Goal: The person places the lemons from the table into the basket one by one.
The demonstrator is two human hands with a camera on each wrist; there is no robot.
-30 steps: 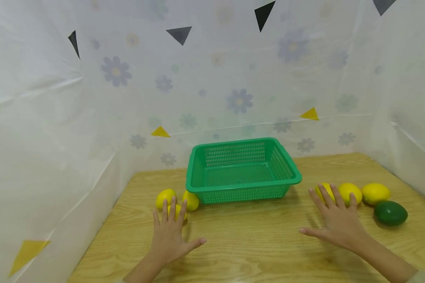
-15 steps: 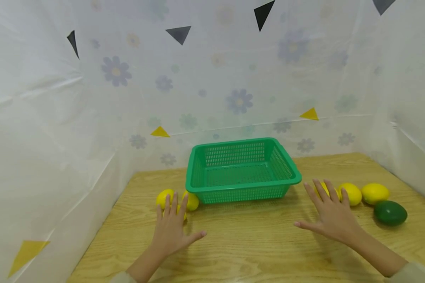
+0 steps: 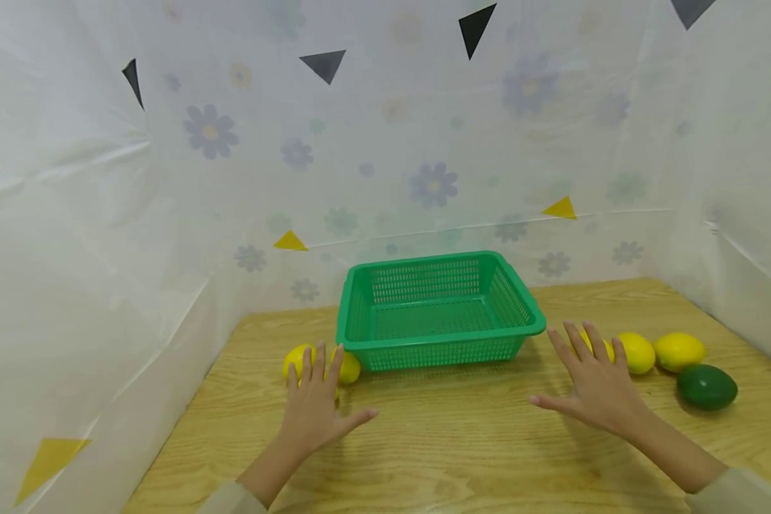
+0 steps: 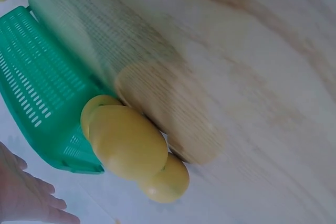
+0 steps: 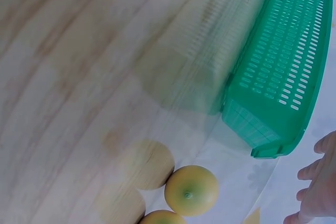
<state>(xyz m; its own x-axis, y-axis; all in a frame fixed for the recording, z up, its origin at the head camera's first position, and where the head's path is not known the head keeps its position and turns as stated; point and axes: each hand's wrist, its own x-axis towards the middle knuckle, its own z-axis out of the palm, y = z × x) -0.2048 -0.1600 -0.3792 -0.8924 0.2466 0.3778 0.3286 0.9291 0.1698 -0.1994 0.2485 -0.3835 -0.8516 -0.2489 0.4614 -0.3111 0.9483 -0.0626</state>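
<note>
My left hand (image 3: pixel 312 412) is spread, palm down, before three lemons (image 3: pixel 298 352) by the basket's left front corner. Its fingers overlap them in the head view and hold nothing. In the left wrist view the lemons (image 4: pixel 128 142) lie bunched against the basket, and the hand (image 4: pixel 25 195) shows at the lower left. My right hand (image 3: pixel 599 392), also spread and holding nothing, partly covers the nearest of three lemons (image 3: pixel 637 353) on the right. A dark green, avocado-shaped fruit (image 3: pixel 707 387) lies in front of the outermost lemon.
An empty green plastic basket (image 3: pixel 437 343) with slotted sides stands at the middle back of the wood-grain table (image 3: pixel 450 450). A pale flowered sheet (image 3: pixel 392 143) hangs behind it, and white sheeting (image 3: pixel 103 285) closes in both sides.
Both hands have shifted slightly inward and a little farther forward, fingers still spread. The basket, the lemons and the green fruit stay where they were.
</note>
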